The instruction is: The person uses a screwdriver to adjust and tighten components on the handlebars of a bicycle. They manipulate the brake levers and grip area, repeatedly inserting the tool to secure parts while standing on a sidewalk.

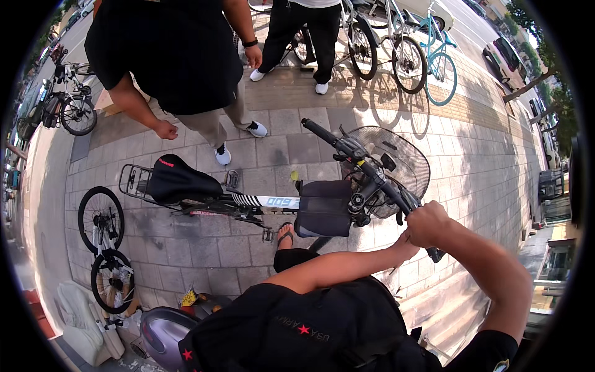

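A bicycle [273, 201] stands across the pavement before me, its black saddle [183, 181] at left and its handlebar [374, 177] at right. My right hand [427, 224] is closed around the near handlebar grip [436, 253], whose end shows below the fist. Close beside it, my left hand [405, 246] is bent in at the same grip. Its fingers look closed but are mostly hidden, and what they hold cannot be made out. A dark padded bag [323, 209] hangs over the frame behind the handlebar. Beyond the bars is a wire basket [406, 155].
Two people stand on the far side: one in a black top [164, 56], another in dark trousers [299, 31]. Parked bicycles [409, 62] line the back. At lower left are loose wheels [101, 220], a pale chair [80, 322] and a grey-purple scooter [162, 338]. Steps [446, 316] lie at lower right.
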Action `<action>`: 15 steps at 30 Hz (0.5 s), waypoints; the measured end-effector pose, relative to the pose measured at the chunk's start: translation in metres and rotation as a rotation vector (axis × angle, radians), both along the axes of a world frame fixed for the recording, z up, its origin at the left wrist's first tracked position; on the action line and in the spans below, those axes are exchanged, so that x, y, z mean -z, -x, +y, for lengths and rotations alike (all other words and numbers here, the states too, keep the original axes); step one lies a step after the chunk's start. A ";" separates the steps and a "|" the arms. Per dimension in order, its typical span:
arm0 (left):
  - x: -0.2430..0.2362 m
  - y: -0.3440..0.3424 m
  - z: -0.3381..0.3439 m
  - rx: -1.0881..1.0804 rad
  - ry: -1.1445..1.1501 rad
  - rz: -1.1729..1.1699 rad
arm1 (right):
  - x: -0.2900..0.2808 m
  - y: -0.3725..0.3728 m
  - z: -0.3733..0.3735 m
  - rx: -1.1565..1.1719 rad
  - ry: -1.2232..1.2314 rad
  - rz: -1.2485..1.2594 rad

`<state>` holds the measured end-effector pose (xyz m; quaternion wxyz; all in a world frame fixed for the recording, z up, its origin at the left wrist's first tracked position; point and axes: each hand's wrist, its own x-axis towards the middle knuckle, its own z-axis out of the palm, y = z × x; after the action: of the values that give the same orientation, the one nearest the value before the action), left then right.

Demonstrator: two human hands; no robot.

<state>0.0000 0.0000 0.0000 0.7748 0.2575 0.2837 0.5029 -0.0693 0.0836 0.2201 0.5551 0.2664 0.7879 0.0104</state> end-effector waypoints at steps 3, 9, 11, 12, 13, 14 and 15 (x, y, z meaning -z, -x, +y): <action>-0.038 -0.013 -0.041 0.090 0.121 -0.125 | -0.011 -0.010 -0.031 0.185 -0.013 -0.035; -0.013 0.029 0.003 0.141 0.099 -0.053 | 0.035 0.000 -0.019 0.353 -0.321 0.255; -0.009 0.031 0.003 0.039 0.048 -0.041 | 0.030 -0.012 -0.017 0.248 -0.258 0.365; -0.006 0.027 0.000 -0.011 0.028 -0.056 | 0.026 -0.009 -0.013 0.193 -0.227 0.309; -0.010 0.033 0.003 0.037 0.046 -0.111 | 0.028 -0.010 -0.011 0.154 -0.183 0.263; -0.013 0.039 0.006 0.173 0.095 0.003 | 0.028 -0.016 -0.008 -0.012 -0.165 0.280; -0.032 0.060 0.010 0.311 0.146 0.125 | 0.028 -0.024 -0.004 -0.175 -0.141 0.298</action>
<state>-0.0602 0.0099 0.0316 0.8406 0.2720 0.3240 0.3383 -0.0456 0.0797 0.1921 0.4091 0.2337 0.8789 0.0744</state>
